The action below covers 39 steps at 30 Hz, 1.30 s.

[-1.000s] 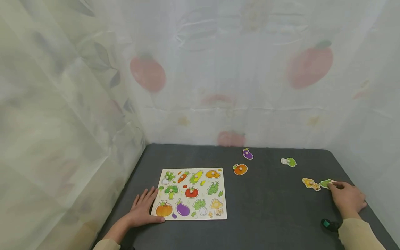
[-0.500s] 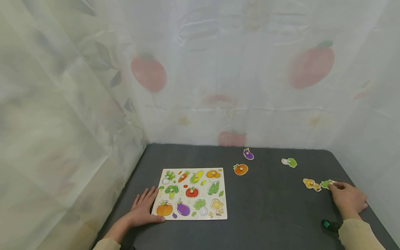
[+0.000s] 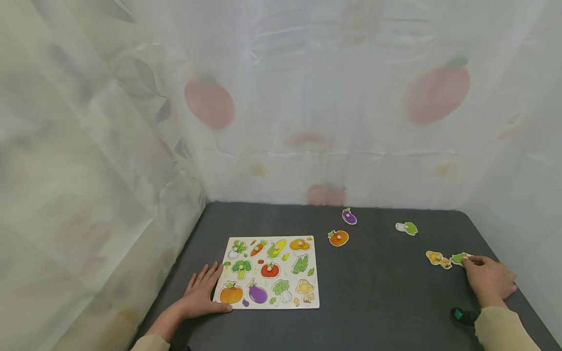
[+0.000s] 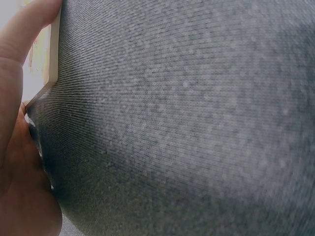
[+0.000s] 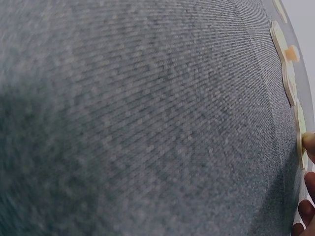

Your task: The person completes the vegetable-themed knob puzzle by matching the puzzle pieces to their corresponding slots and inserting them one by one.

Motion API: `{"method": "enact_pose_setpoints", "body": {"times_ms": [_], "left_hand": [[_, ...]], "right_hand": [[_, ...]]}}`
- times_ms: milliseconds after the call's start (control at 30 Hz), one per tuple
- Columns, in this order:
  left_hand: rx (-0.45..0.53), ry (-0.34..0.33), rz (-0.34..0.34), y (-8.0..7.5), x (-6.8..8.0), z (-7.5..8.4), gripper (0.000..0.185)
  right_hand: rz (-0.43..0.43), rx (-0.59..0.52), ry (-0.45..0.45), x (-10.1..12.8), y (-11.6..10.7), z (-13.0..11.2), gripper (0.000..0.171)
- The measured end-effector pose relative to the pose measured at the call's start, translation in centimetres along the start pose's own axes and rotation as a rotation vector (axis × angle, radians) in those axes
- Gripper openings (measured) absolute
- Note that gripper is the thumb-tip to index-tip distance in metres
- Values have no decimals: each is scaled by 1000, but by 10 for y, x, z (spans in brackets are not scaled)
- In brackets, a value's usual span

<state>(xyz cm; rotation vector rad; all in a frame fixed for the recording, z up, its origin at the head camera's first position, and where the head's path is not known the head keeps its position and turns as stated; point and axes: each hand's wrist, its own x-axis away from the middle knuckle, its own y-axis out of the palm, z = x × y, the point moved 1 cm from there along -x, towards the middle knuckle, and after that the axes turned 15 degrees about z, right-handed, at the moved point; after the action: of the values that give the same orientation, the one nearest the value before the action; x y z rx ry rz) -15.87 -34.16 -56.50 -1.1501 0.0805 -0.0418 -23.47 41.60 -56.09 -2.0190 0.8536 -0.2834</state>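
Observation:
A white vegetable puzzle board [image 3: 290, 248] lies on the dark table. My left hand [image 3: 203, 291] rests at its lower left corner, fingers spread along the left side and thumb along the front edge. Far to the right, my right hand [image 3: 489, 279] pinches the small knob of a green vegetable puzzle piece [image 3: 457, 257], which lies on the table and is partly covered by the fingers. In the right wrist view the fingertips [image 5: 309, 143] are at that knob. A yellow mushroom puzzle piece [image 3: 434, 257] lies right beside the green one.
A purple eggplant piece [image 3: 349, 216] and an orange pumpkin piece [image 3: 338, 238] lie right of the board. A bok choy piece [image 3: 406, 227] lies further right. Several knobbed pieces, such as the tomato [image 3: 270, 270], sit in the board. Pale curtains [image 3: 351, 97] stand behind the table [image 3: 377, 302].

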Motion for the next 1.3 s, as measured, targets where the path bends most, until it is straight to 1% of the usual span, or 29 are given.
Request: {"method": "enact_pose_setpoints", "body": {"times_ms": [433, 600, 800, 867, 1000, 1133, 1300], "left_hand": [[10, -8, -15, 1, -1, -2, 128], [10, -7, -16, 1, -1, -1, 128], [10, -2, -12, -1, 0, 0, 127], [9, -2, -12, -2, 0, 0, 127], [0, -2, -11, -2, 0, -1, 128], [-6, 0, -8, -2, 0, 0, 128], [-1, 3, -5, -2, 0, 1, 128]], "right_hand": [[4, 8, 7, 0, 1, 0, 46], [8, 10, -4, 0, -1, -1, 45], [40, -12, -20, -1, -4, -6, 46], [54, -33, -48, -2, -5, -11, 45], [89, -98, -176, 4, -3, -29, 44], [102, -173, -291, 19, 4, -57, 43], [89, -252, -411, 41, 23, -92, 39]]}}
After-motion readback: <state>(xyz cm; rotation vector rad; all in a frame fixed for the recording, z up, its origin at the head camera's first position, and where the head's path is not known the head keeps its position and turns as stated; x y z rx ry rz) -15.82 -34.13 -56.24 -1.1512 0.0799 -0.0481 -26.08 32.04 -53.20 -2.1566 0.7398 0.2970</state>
